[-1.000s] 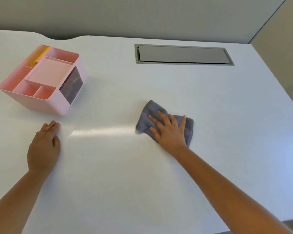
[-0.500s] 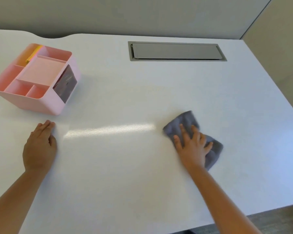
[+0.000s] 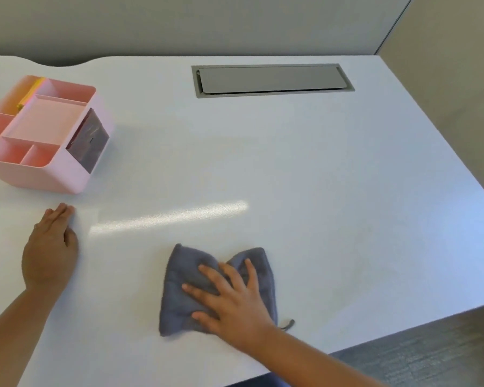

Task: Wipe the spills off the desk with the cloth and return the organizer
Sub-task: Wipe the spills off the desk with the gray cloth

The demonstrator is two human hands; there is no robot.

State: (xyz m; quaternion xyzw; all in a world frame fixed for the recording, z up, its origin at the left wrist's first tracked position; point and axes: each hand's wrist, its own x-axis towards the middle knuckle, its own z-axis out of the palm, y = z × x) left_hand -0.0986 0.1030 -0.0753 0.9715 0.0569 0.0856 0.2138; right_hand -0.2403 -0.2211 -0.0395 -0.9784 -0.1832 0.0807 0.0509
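Note:
A grey cloth point(image 3: 183, 277) lies bunched on the white desk point(image 3: 305, 169) near its front edge. My right hand point(image 3: 232, 300) presses flat on the cloth with fingers spread. My left hand point(image 3: 49, 248) rests flat on the desk at the left, fingers together, holding nothing. Just beyond its fingertips stands the pink organizer point(image 3: 44, 135), with several compartments, a dark drawer front and a yellow item at its far corner. No spill is visible on the desk surface.
A grey cable hatch point(image 3: 273, 79) is set into the desk at the back. A bright light reflection point(image 3: 168, 216) streaks across the middle. The desk's right and front edges drop to a dark carpeted floor point(image 3: 430, 356). Partition walls stand behind.
My right hand has swept the cloth from the desk's middle to the right, then back left and toward the front edge. My left hand stays in place.

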